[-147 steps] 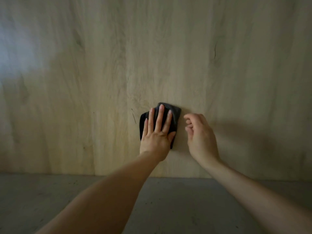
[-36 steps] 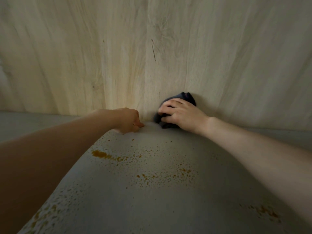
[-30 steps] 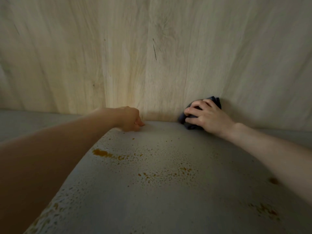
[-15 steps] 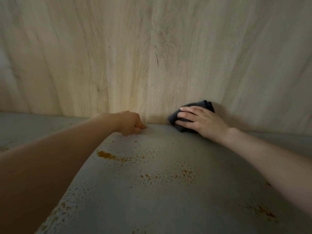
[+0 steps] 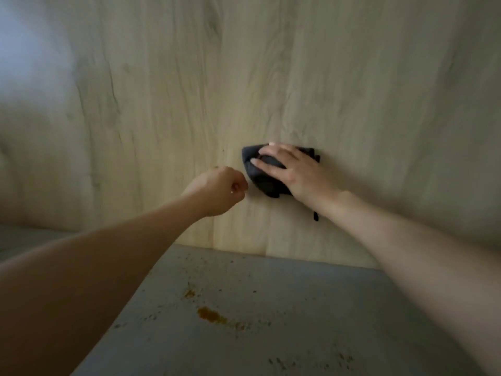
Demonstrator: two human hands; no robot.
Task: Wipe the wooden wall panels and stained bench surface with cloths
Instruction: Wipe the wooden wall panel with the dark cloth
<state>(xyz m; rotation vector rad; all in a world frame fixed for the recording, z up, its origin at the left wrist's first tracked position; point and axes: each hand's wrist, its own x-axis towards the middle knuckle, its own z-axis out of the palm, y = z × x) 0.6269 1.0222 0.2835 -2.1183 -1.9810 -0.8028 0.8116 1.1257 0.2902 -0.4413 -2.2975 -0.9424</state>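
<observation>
A pale wooden wall panel (image 5: 189,90) fills the upper view. Low on it, my right hand (image 5: 298,172) holds a bunched dark cloth (image 5: 267,181) against the wood, fingers curved over it and pointing left; the thumb is hidden. A thin strand of the cloth hangs below my wrist. My left hand (image 5: 219,189) is a closed fist just left of the cloth, close to the panel, with nothing in it. Below lies the grey bench surface (image 5: 284,289), marked with an orange-brown stain (image 5: 210,314) and scattered specks.
The panel meets the bench along a seam (image 5: 244,252) under my hands. More specks dot the bench at the lower right (image 5: 339,358). A brighter, bluish patch of light (image 5: 24,50) sits at the upper left of the wall.
My right hand has lifted the cloth from the seam at the bench up onto the panel. My left fist has risen off the bench. The view has tilted upward.
</observation>
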